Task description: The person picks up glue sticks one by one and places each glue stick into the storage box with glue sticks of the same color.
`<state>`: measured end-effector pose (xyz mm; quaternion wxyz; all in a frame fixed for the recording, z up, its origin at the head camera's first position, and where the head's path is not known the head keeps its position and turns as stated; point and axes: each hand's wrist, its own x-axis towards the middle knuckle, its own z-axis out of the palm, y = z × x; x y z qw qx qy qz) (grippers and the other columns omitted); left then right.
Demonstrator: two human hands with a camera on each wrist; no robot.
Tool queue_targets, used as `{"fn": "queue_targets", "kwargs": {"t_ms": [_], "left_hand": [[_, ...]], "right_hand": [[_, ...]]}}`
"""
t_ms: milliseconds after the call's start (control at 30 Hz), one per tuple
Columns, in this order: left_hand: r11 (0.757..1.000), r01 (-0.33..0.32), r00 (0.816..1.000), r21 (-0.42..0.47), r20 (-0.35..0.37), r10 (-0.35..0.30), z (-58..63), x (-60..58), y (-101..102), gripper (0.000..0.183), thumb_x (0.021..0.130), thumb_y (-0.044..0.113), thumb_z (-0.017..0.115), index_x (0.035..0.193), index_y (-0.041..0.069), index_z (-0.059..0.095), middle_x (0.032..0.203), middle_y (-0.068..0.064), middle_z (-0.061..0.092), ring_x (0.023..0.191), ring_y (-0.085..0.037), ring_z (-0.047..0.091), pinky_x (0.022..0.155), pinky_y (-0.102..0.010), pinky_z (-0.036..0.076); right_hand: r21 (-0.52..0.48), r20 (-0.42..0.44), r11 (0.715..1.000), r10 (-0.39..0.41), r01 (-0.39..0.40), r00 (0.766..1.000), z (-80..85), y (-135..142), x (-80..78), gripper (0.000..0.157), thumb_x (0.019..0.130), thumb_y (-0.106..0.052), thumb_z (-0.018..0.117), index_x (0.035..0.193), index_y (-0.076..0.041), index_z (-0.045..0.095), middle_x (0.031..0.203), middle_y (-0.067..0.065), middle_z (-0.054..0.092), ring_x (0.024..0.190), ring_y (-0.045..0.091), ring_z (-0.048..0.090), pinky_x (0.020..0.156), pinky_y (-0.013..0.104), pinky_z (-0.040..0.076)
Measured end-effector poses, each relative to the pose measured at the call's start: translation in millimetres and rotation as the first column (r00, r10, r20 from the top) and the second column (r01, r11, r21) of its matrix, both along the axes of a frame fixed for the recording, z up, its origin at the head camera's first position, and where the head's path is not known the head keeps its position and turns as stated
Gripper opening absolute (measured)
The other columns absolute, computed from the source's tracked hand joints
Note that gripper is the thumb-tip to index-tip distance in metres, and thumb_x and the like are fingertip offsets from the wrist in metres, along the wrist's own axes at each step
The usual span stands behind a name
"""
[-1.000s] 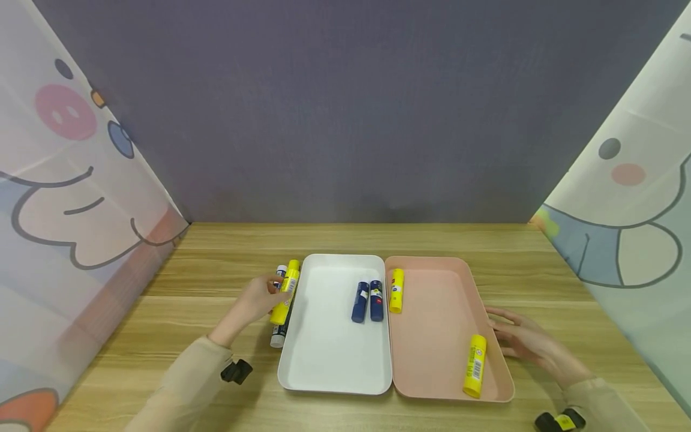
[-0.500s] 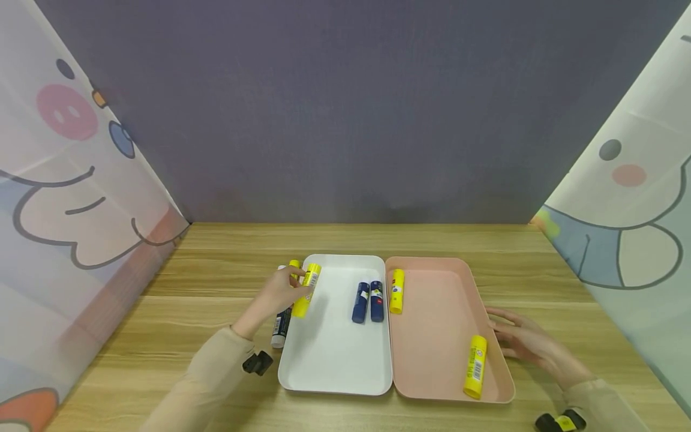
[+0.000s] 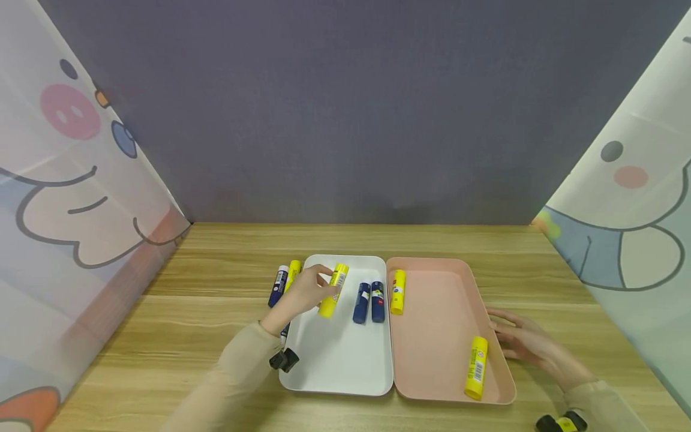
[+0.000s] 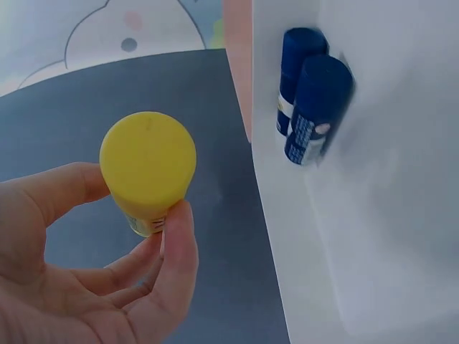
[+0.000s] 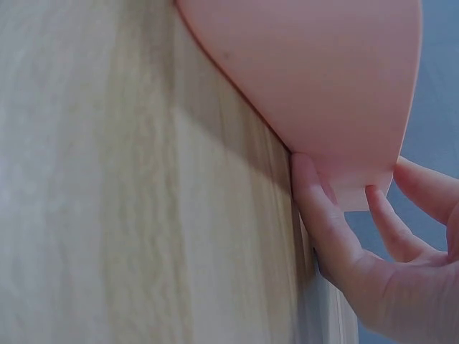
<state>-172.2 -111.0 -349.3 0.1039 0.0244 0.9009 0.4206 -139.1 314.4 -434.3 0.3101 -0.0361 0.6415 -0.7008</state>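
My left hand (image 3: 306, 291) pinches a yellow glue stick (image 3: 333, 291) between thumb and fingers, held tilted above the white tray (image 3: 345, 375). In the left wrist view the glue stick's round yellow end (image 4: 147, 161) faces the camera. Two dark blue glue sticks lie in the white tray, one at its right wall (image 3: 378, 302) and one beside it (image 3: 361, 303). My right hand (image 3: 526, 342) touches the outer right wall of the pink tray (image 3: 432, 360) with its fingertips, as the right wrist view also shows. A yellow glue stick (image 3: 476, 368) lies inside, near that wall.
Another yellow glue stick (image 3: 397, 292) lies along the pink tray's left wall. Left of the white tray are a blue glue stick with a white end (image 3: 278, 287), a yellow one (image 3: 293, 273) and a dark one mostly hidden by my left arm. A grey panel (image 3: 345, 120) stands behind the table.
My left hand has carried the yellow glue stick rightward, from the pile left of the white tray to above that tray. The right hand keeps its place at the pink tray.
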Motion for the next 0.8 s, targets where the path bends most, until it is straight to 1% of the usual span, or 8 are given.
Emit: {"fn": "queue_targets", "kwargs": {"t_ms": [133,567,800], "left_hand": [[1.0,0.021,1.0,-0.007,0.001,-0.021,-1.3,-2.0,10.3,0.045,0.081,0.018,0.067,0.119,-0.001,0.053,0.088,-0.012,0.058,0.062,-0.017,0.055,0.054,-0.024,0.049],[0.993,0.115,0.993,0.012,0.013,-0.115,0.8,-2.8,39.9,0.046,0.081,0.02,0.067,0.119,-0.001,0.053,0.085,-0.011,0.057,0.06,-0.016,0.053,0.053,-0.023,0.047],[0.987,0.156,0.988,0.046,0.008,-0.157,-2.3,-4.6,53.1,0.047,0.08,0.019,0.067,0.119,-0.002,0.052,0.084,-0.01,0.057,0.059,-0.015,0.053,0.053,-0.023,0.048]], "right_hand": [[-0.004,0.006,1.0,0.001,-0.001,1.0,0.0,-0.3,0.0,0.025,0.097,-0.02,0.042,0.105,-0.041,0.052,0.106,-0.012,0.06,0.097,0.006,0.059,0.084,0.033,0.05],[-0.036,0.021,0.999,-0.006,0.007,1.0,-0.2,-0.7,0.3,0.025,0.097,-0.02,0.043,0.103,-0.042,0.054,0.104,-0.012,0.061,0.096,0.007,0.06,0.083,0.033,0.051],[-0.041,0.021,0.999,-0.004,0.005,1.0,-1.4,-0.1,-0.2,0.026,0.097,-0.019,0.042,0.103,-0.042,0.054,0.104,-0.012,0.061,0.096,0.007,0.06,0.084,0.033,0.051]]}}
